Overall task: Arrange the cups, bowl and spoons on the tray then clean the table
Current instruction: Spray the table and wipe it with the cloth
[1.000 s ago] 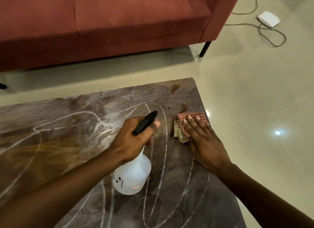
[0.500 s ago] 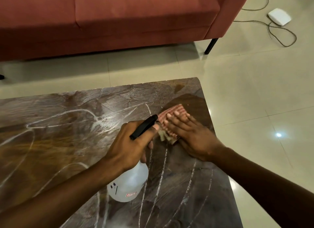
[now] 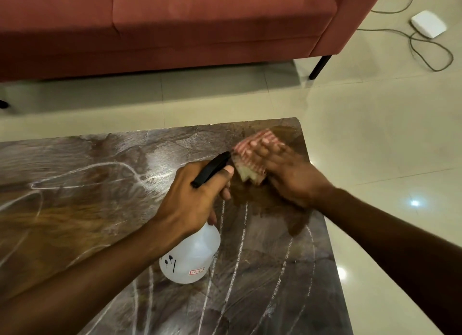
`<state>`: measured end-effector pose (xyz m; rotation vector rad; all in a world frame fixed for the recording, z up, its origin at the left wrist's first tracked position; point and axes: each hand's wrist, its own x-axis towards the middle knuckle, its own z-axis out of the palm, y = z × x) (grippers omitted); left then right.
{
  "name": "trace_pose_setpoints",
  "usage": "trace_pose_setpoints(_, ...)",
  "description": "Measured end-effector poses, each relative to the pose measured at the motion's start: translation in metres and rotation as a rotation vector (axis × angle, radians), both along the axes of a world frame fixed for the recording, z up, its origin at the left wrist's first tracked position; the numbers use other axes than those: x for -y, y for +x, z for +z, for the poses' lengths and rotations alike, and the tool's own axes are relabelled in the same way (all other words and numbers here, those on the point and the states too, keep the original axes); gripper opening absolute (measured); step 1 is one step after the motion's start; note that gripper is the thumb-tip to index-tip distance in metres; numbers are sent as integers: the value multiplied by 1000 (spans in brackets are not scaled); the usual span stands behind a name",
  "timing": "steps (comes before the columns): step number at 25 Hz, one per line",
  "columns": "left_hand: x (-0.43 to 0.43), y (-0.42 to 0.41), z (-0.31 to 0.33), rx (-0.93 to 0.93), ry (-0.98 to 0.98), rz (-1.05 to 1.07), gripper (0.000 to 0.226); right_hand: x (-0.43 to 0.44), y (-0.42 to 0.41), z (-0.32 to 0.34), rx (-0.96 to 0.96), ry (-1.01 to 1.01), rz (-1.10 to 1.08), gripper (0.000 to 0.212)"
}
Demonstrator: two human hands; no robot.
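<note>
Left hand (image 3: 197, 199) grips neck of white translucent plastic spray bottle (image 3: 191, 257), black trigger head pointing toward far right corner of dark marble-patterned table (image 3: 87, 184). Right hand (image 3: 287, 174), fingers straight, presses folded red-and-white checked cloth (image 3: 250, 157) flat on table near that corner, just beside bottle's nozzle. Wet patch surrounds cloth. Red sofa (image 3: 175, 27) beyond table.

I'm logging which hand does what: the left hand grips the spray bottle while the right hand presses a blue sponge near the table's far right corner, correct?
Not quite: the head view shows the right hand pressing a red-and-white striped cloth, not a blue sponge, near the far right corner of the table. The left hand does grip the spray bottle.
</note>
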<state>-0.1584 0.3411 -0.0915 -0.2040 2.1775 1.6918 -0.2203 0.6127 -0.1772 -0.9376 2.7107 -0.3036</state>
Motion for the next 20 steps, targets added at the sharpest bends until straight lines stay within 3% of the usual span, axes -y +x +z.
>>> trace_pose_setpoints(2,2,0,0,-3,15,5,42,6,-27,6,37,-53,-515,66)
trace_pose_setpoints(3,3,0,0,-7,15,9,41,17,-35,7,56,-61,-681,66)
trace_pose_setpoints(4,4,0,1,-5,14,12,40,32,-36,8,76,-45,-708,67)
trace_pose_setpoints(5,6,1,1,-2,13,15,41,46,-33,7,74,-31,-595,67)
trace_pose_setpoints(8,9,5,5,18,-8,12,45,49,-4,5,116,-1,76,67)
trace_pose_setpoints(9,9,8,7,21,-21,4,45,36,-1,6,117,-1,167,67)
trace_pose_setpoints(10,11,11,10,20,-31,-8,44,23,-3,4,99,-12,123,67)
trace_pose_setpoints(13,17,28,18,16,-61,-70,39,-9,-3,8,83,-163,-541,65)
trace_pose_setpoints(15,19,45,22,35,-97,-105,41,-6,14,9,83,-140,-670,65)
trace_pose_setpoints(20,16,101,29,100,-103,-147,45,-20,73,8,93,26,189,64)
